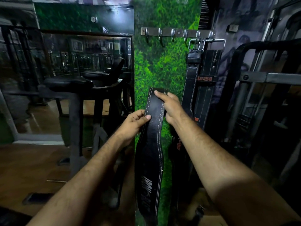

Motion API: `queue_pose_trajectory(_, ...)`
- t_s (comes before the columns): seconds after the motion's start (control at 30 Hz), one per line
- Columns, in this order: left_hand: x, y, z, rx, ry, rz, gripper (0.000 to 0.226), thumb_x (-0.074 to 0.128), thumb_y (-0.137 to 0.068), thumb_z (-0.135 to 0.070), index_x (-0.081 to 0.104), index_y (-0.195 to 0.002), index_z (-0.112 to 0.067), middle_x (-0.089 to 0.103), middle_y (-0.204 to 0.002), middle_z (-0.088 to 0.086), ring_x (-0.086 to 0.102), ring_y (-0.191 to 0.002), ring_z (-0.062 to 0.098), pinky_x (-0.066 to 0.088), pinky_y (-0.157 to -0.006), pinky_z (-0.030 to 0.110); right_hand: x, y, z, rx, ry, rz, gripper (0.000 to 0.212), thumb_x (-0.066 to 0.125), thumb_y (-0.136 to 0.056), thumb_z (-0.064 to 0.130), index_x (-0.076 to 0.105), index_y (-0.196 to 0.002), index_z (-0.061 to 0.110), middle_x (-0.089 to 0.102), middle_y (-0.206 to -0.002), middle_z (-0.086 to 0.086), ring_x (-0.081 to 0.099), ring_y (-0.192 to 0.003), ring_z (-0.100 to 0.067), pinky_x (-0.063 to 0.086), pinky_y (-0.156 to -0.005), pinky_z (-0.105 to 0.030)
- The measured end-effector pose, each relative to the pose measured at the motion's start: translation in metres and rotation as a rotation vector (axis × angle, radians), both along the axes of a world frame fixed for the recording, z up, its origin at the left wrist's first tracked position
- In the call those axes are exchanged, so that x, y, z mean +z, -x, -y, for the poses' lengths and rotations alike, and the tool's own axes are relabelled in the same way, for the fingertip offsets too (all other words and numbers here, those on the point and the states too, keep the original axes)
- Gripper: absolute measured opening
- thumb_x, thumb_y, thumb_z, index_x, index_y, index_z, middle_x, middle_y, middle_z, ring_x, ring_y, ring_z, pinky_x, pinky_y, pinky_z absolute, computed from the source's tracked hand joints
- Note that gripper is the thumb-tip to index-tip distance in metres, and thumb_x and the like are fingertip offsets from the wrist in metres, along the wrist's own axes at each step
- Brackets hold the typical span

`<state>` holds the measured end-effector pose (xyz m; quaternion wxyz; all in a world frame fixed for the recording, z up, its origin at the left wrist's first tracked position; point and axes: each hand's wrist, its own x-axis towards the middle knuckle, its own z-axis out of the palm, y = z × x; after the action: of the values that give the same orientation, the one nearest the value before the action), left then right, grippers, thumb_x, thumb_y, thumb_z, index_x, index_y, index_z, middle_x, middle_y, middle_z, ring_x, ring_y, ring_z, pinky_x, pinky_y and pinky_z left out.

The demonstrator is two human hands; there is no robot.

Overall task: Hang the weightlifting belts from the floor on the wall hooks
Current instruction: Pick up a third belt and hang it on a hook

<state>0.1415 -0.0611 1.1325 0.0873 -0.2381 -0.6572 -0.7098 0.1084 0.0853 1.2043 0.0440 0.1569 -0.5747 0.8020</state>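
Item: black belt, which I keep vertical in my left grip and right grip, both grasping it, ready for free hooks.

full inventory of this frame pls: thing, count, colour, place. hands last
held belt: 1, black with white stitching, centre, hanging down from both hands
hung belts: at least 2, black, on the rightmost hooks by their metal buckles
hook rail: 1, metal, six hooks, on the green panel; four left hooks bare
grass panel: 1, green, centre wall
mirror: 1, dark, left wall
padded bench: 1, black, left
machine frame: 1, grey and black, right
floor: brown wood, lower left
left hand: pinches belt's left edge
right hand: grips belt near its top end
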Motion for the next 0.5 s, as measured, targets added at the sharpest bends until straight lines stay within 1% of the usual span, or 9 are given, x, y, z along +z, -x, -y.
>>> queue_pose_trajectory(0.03,0.0,0.0,0.004,0.0,0.019,0.018,0.016,0.051,-0.1,-0.006,0.058,-0.112,0.002,0.064,-0.096,0.013,0.063,-0.079,0.011,0.052,-0.069,0.019,-0.002,-0.002,0.003,-0.017,-0.006,-0.04,0.003,0.07,-0.09,0.008,0.07,-0.091,0.011,0.075,-0.09,-0.008,0.071,-0.087,-0.024,0.056,-0.087,-0.038)
queue_pose_trajectory(0.1,-0.001,0.002,0.007,0.014,0.048,0.025,0.011,0.049,-0.1,-0.002,0.056,-0.108,0.001,0.068,-0.085,0.0,0.064,-0.069,0.002,0.05,-0.061,0.014,-0.004,-0.006,0.01,-0.028,-0.01,-0.1,0.011,0.065,-0.091,0.001,0.07,-0.089,0.01,0.076,-0.083,-0.003,0.071,-0.077,-0.015,0.058,-0.078,-0.029)
queue_pose_trajectory(0.17,-0.003,0.004,0.007,0.03,0.073,-0.006,0.014,0.048,-0.098,0.005,0.054,-0.108,-0.001,0.072,-0.082,-0.007,0.066,-0.073,-0.001,0.051,-0.068,0.013,-0.004,-0.008,0.013,-0.039,0.009,-0.081,0.009,0.066,-0.091,0.004,0.069,-0.088,0.011,0.075,-0.081,-0.002,0.07,-0.073,-0.013,0.057,-0.073,-0.026)
queue_pose_trajectory(0.23,-0.006,0.004,0.003,0.047,0.102,-0.036,0.018,0.047,-0.097,0.008,0.055,-0.109,-0.003,0.072,-0.09,-0.004,0.067,-0.079,0.0,0.052,-0.075,0.015,-0.001,-0.008,0.013,-0.081,0.025,-0.022,0.006,0.07,-0.09,0.018,0.068,-0.092,0.012,0.076,-0.09,-0.007,0.071,-0.082,-0.019,0.057,-0.083,-0.036)
queue_pose_trajectory(0.3,-0.009,0.003,-0.002,0.073,0.107,-0.045,0.012,0.05,-0.099,0.002,0.057,-0.105,-0.005,0.066,-0.094,0.004,0.064,-0.081,0.003,0.052,-0.077,0.018,-0.001,-0.006,0.013,-0.112,0.002,-0.01,0.033,0.077,-0.083,0.032,0.067,-0.104,0.008,0.075,-0.106,-0.012,0.069,-0.1,-0.027,0.051,-0.101,-0.048)
queue_pose_trajectory(0.33,-0.011,0.005,-0.004,0.104,0.107,-0.047,0.005,0.054,-0.098,-0.006,0.058,-0.1,-0.008,0.063,-0.09,0.005,0.061,-0.078,0.005,0.051,-0.075,0.02,-0.004,-0.003,0.012,-0.121,0.0,-0.022,0.048,0.079,-0.078,0.038,0.066,-0.111,0.005,0.074,-0.111,-0.012,0.068,-0.108,-0.028,0.048,-0.106,-0.051)
queue_pose_trajectory(0.37,-0.01,0.005,-0.007,0.145,0.106,-0.051,0.008,0.057,-0.097,-0.016,0.058,-0.093,-0.009,0.059,-0.085,0.007,0.057,-0.076,0.011,0.048,-0.072,0.026,-0.006,0.0,0.01,-0.123,-0.009,-0.036,0.052,0.078,-0.076,0.04,0.066,-0.113,0.005,0.074,-0.112,-0.012,0.068,-0.11,-0.028,0.047,-0.107,-0.052)
queue_pose_trajectory(0.43,-0.008,0.009,-0.011,0.213,0.106,-0.054,0.025,0.059,-0.094,-0.029,0.057,-0.086,-0.006,0.054,-0.079,0.01,0.048,-0.074,0.018,0.041,-0.068,0.033,-0.01,-0.001,0.008,-0.12,-0.037,-0.082,0.025,0.072,-0.086,0.029,0.068,-0.103,0.011,0.075,-0.104,-0.01,0.068,-0.1,-0.025,0.05,-0.103,-0.051)
queue_pose_trajectory(0.5,0.0,0.009,-0.016,0.282,0.118,-0.072,0.029,0.057,-0.097,-0.028,0.054,-0.079,-0.006,0.049,-0.072,0.008,0.043,-0.067,0.016,0.037,-0.06,0.03,-0.01,-0.003,0.004,-0.106,-0.063,-0.153,0.003,0.065,-0.094,0.013,0.065,-0.098,0.012,0.074,-0.098,-0.009,0.069,-0.092,-0.021,0.054,-0.093,-0.045)
